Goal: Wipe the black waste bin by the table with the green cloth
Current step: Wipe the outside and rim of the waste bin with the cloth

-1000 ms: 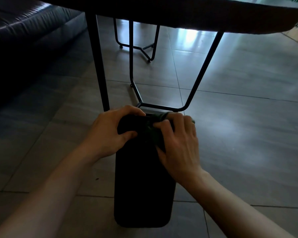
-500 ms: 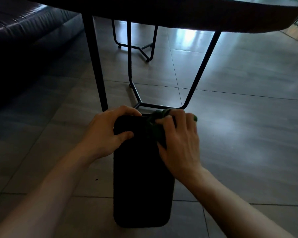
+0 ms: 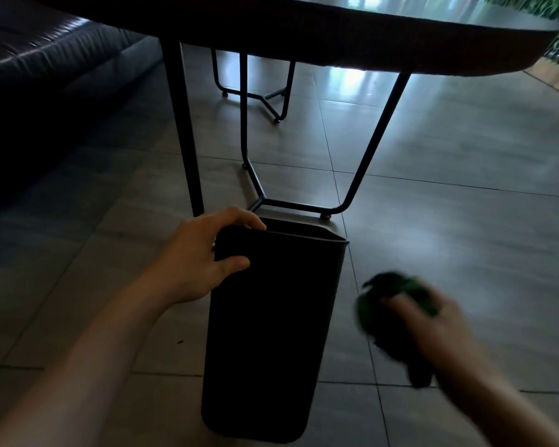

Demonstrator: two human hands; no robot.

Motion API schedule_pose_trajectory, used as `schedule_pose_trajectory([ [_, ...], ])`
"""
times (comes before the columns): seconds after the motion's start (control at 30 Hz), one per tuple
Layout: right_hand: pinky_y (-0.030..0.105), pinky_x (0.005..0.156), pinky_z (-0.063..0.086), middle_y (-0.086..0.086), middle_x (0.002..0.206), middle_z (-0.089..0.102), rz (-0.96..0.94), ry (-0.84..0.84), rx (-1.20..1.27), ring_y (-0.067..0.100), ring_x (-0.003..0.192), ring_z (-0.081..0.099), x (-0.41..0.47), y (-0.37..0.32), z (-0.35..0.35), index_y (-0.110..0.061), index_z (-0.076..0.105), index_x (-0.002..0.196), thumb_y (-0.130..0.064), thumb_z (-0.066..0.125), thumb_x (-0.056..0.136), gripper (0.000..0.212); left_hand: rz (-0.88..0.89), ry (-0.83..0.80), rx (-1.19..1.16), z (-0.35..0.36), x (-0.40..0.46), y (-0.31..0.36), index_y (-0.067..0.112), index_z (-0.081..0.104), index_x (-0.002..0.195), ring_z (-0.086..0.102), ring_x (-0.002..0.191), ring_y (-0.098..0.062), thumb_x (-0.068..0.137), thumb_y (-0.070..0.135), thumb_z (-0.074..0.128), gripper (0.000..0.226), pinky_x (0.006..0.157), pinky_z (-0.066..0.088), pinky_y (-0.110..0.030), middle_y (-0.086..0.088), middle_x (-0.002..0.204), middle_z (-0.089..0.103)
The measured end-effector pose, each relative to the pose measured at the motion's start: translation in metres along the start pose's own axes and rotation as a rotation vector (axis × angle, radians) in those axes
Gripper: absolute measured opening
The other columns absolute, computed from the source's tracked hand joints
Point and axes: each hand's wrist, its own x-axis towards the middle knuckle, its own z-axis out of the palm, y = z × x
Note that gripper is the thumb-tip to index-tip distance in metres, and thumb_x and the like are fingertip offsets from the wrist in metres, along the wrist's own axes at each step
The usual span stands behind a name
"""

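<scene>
A tall black waste bin stands on the tiled floor just in front of the table's legs, its open rim facing up and away from me. My left hand grips the bin's near left corner at the rim, fingers over the edge and thumb on the outer wall. My right hand is off to the right of the bin, clear of it, and blurred with motion. It is closed on the bunched green cloth, which sticks out past the fingers.
A dark round table overhangs the bin, with thin black metal legs and a floor bar just behind the rim. A dark sofa fills the upper left. Grey floor tiles spread to the right; green plants show at the far top right.
My right hand has lifted the green cloth off the bin's rim and swung out to the right. My left hand has kept its grip on the rim's left corner.
</scene>
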Motion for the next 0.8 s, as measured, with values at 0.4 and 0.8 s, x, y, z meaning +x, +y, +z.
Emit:
schedule_pose_trajectory([
  [0.4, 0.026, 0.063, 0.059, -0.013, 0.107, 0.062, -0.440, -0.410, -0.965, 0.009, 0.079, 0.067, 0.084, -0.017, 0.003, -0.063, 0.041, 0.140, -0.044, 0.075, 0.088, 0.065, -0.026, -0.100, -0.121, -0.029, -0.018, -0.019, 0.023, 0.055, 0.101, 0.029, 0.145, 0.011, 0.079, -0.020, 0.068, 0.050, 0.116, 0.024, -0.014, 0.021, 0.139, 0.057],
  [0.8, 0.030, 0.063, 0.041, -0.014, 0.095, 0.054, -0.707, -0.201, -1.062, 0.014, 0.081, 0.057, 0.055, -0.054, 0.038, -0.045, 0.062, 0.108, -0.073, 0.048, 0.089, 0.036, -0.034, 0.283, 0.001, -0.021, -0.013, -0.012, 0.028, 0.061, 0.111, 0.054, 0.130, -0.003, 0.086, -0.005, 0.059, 0.041, 0.109, 0.038, -0.018, 0.010, 0.136, 0.063],
])
